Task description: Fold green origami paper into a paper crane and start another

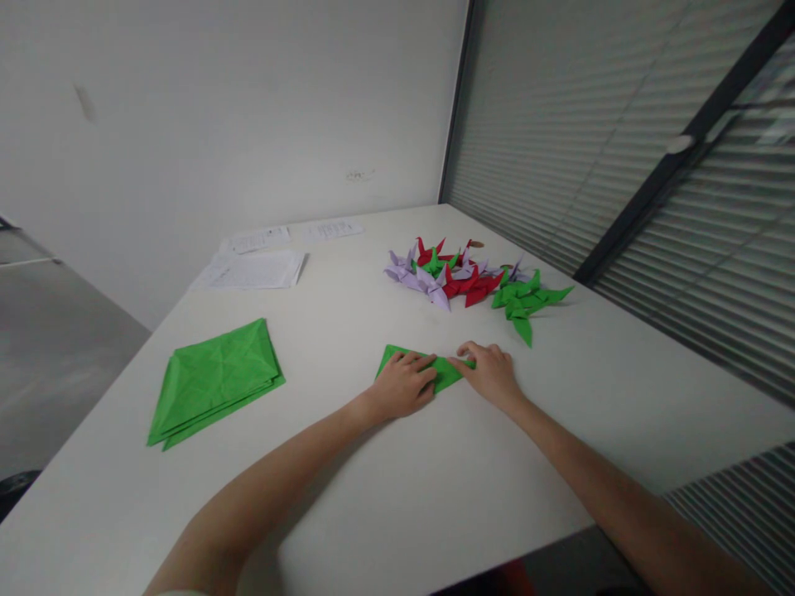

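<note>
A folded green paper lies on the white table under both hands. My left hand rests on it with fingers lying flat and slightly spread, covering its middle. At the paper's right end, my right hand has thumb and index finger at the edge, pinching a small part of it. Some of the paper is hidden beneath the left palm. To the left sits a stack of creased green sheets. Beyond my hands is a pile of folded paper pieces: lilac, red and green.
Printed white papers lie at the table's back left, near the wall. Another printed sheet is beside them. A window with blinds runs along the right side of the table.
</note>
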Motion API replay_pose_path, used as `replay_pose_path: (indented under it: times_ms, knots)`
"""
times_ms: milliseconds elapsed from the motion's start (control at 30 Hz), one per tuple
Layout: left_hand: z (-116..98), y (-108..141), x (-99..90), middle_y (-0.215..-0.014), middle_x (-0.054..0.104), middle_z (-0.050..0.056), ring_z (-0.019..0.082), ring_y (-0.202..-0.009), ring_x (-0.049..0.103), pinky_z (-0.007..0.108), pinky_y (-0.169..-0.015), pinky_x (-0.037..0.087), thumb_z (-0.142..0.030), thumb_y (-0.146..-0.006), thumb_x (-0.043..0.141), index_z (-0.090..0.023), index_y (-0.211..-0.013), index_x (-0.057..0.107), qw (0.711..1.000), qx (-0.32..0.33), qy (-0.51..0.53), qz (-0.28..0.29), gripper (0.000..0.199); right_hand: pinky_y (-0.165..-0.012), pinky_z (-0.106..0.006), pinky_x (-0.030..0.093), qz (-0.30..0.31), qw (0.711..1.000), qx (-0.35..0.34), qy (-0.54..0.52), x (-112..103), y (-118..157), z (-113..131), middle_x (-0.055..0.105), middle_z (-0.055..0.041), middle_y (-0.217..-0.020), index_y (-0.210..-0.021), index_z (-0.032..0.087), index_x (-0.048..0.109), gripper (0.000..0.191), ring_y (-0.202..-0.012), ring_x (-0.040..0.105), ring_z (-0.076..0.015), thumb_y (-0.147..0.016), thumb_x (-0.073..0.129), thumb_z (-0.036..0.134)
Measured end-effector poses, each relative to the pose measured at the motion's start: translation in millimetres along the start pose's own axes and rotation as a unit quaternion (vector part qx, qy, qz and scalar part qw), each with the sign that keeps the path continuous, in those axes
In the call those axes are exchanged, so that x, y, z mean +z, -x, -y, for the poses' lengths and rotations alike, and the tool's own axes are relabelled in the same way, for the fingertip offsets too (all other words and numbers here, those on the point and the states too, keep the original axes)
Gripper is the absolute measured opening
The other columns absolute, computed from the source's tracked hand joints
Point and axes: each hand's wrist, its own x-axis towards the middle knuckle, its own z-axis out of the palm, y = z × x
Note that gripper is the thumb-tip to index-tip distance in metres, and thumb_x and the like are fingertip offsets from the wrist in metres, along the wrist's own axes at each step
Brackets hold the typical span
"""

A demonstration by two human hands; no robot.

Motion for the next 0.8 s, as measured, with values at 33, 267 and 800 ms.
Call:
replay_pose_path:
  times_ms: [33,267,800]
  knots:
    - [-0.1,-0.1,-0.2,-0.136,0.056,0.004,0.024,-0.109,0.055,0.042,-0.088,0.043,-0.031,-0.092,0.046,-0.021,-0.104,0.063,1.000,0.001,-0.002,0.002,0.023,-0.071,-0.034,0.029,0.000,1.000,0.010,-0.008,0.5,0.5,-0.1,0.071,-0.0044,-0.079,-0.090,0.024,0.062,0.027,-0.084,0.056,-0.0260,-0.090,0.051,0.049]
    - [-0.8,0.6,-0.7,-0.137,0.055,0.005,0.024,-0.109,0.054,0.041,-0.089,0.042,-0.032,-0.093,0.044,-0.021,-0.105,0.063,1.000,-0.001,-0.005,0.006,0.025,-0.072,-0.035,0.026,0.003,0.999,0.029,-0.014,2.4,1.2,-1.5,0.070,-0.0043,-0.080,-0.092,0.026,0.061,0.026,-0.086,0.053,-0.0264,-0.088,0.054,0.050]
    - [0.7,2.2,-0.1,-0.137,0.055,0.006,0.024,-0.110,0.054,0.042,-0.090,0.043,-0.031,-0.092,0.046,-0.021,-0.103,0.064,1.000,-0.004,0.014,-0.001,0.023,-0.069,-0.035,0.031,0.017,0.999,0.035,-0.031,-4.0,-4.3,-33.7,0.065,-0.0038,-0.080,-0.089,0.028,0.067,0.032,-0.082,0.052,-0.0260,-0.079,0.059,0.057]
